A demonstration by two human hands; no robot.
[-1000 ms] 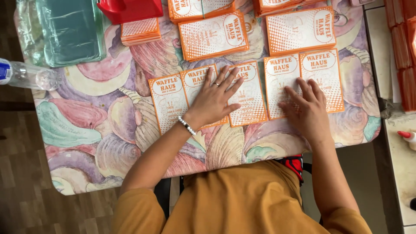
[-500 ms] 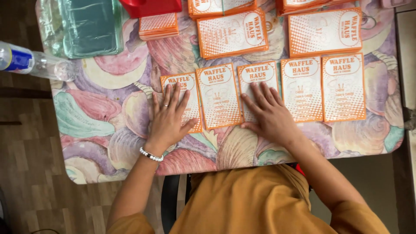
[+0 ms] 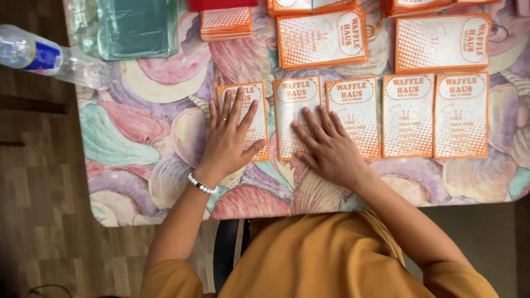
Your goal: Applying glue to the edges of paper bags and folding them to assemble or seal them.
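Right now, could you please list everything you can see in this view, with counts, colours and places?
Menu cards in a row: five, orange and white, side by side across the table's middle.
Card stacks: at least five, orange and white, along the far edge; some cut off by the frame.
Plastic packet: one, clear with green contents, far left corner.
Water bottle: one, clear with a blue label, lying over the left edge.
Red thing: one, top edge, mostly cut off.
Tablecloth: one, pastel shell pattern.
Bracelet: one, white beads, left wrist.
Left hand: flat on the leftmost card.
Right hand: flat, fingers over the second and third cards.
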